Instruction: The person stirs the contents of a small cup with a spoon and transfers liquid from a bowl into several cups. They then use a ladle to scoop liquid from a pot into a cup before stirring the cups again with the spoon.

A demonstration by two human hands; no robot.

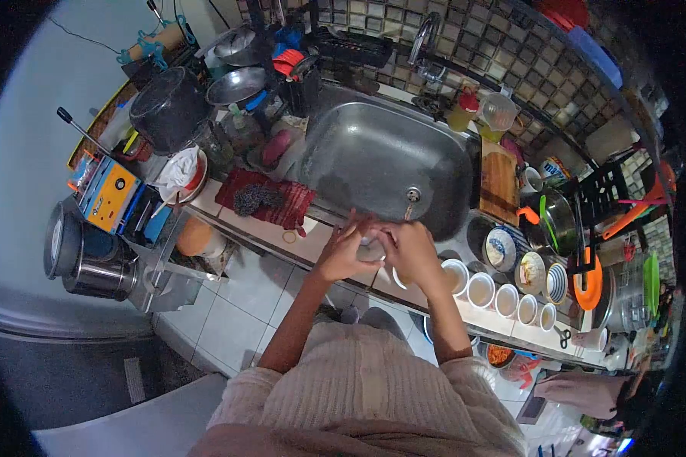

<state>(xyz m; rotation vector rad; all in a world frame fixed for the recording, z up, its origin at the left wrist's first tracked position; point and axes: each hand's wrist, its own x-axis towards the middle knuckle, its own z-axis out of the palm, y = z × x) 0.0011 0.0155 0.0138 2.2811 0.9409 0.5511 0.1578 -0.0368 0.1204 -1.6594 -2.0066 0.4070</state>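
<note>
My left hand (341, 251) and my right hand (413, 251) meet over the counter's front edge, just before the sink. Both sets of fingers curl around a small pale cup (371, 250), whose opening shows between them; fingers hide much of its side. Close to my right wrist stands a white cup (455, 276), first in a row of several filled cups (481, 291). Part of another cup (399, 279) peeks out below my right hand. A thin rubber band (289, 237) lies on the counter left of my left hand.
Behind my hands is the steel sink (358, 152) with a tap (427, 46). A red cloth (297, 206) with a dark scrubber (258, 199) lies left. To the right are a cutting board (499, 179), bowls (501, 247) and scissors (562, 336).
</note>
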